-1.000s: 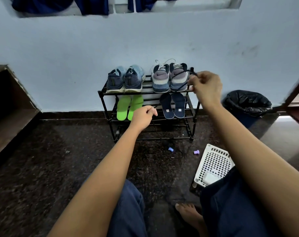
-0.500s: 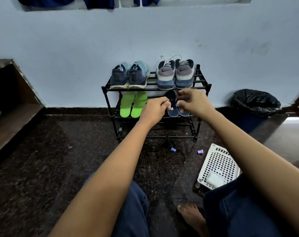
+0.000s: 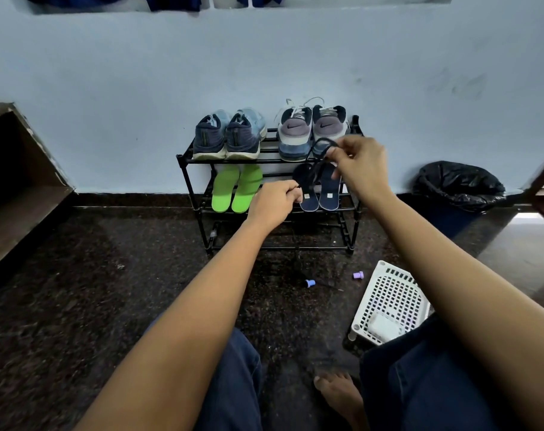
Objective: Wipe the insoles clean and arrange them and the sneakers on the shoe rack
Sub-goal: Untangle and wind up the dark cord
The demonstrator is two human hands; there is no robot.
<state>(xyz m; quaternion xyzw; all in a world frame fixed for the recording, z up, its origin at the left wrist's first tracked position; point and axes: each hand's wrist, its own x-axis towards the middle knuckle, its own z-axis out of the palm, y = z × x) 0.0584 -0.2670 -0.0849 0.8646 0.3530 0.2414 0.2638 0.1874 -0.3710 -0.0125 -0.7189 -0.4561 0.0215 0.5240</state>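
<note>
A black shoe rack (image 3: pixel 183 181) stands against the wall. Its top shelf carries a blue pair of sneakers (image 3: pixel 228 135) on the left and a grey pair of sneakers (image 3: pixel 311 130) on the right. On the middle shelf lean two green insoles (image 3: pixel 236 188) and two navy insoles (image 3: pixel 322 194). A black cord (image 3: pixel 315 163) runs between my hands in front of the navy insoles. My right hand (image 3: pixel 361 164) pinches its looped upper end. My left hand (image 3: pixel 275 202) grips its lower end.
A white perforated basket (image 3: pixel 389 301) holding a white cloth sits on the dark floor at the right. Two small purple caps (image 3: pixel 357 275) lie near it. A black bag (image 3: pixel 457 185) is by the wall; a wooden shelf (image 3: pixel 19 194) is at the left.
My right hand has risen from the middle shelf toward the top shelf edge, drawing the black cord up. My left hand dropped slightly and stays closed on the cord.
</note>
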